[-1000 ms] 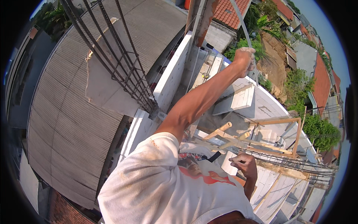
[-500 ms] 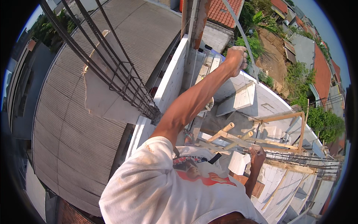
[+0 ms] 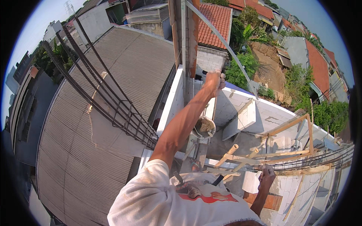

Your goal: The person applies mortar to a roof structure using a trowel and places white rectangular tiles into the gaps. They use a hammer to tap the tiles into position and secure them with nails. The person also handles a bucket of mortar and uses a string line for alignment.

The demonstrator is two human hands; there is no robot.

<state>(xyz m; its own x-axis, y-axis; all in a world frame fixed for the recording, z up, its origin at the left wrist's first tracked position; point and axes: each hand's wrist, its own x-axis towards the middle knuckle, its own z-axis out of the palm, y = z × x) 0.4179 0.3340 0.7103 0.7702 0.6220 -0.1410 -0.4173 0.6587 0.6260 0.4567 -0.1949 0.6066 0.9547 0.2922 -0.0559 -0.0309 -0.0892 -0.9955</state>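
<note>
Lower in the view than a second ago, the right hand (image 3: 267, 176) is now sitting below a bundle of thin steel bars (image 3: 301, 162), its fingers curled into a fist; whether they are closing on a bar or a cord I cannot tell, as the hand is small and partly turned away; a pale block (image 3: 252, 181) is lying just left of those fingers and a brown board (image 3: 272, 201) just beneath them; two wooden poles (image 3: 230, 152) are crossing just above and to the left; farther out, the left hand (image 3: 214, 81) is reaching up at full stretch, higher in the view than before, its fingers wrapping tight around a long grey metal rod (image 3: 226, 49); that rod's long axis is running diagonally, from above-left of the fingers down to their right toward the white block wall (image 3: 241, 113); a bucket of mortar (image 3: 204, 127) is standing below the left forearm; a cage of rusty rebar (image 3: 109, 101) is slanting well off to the left.
</note>
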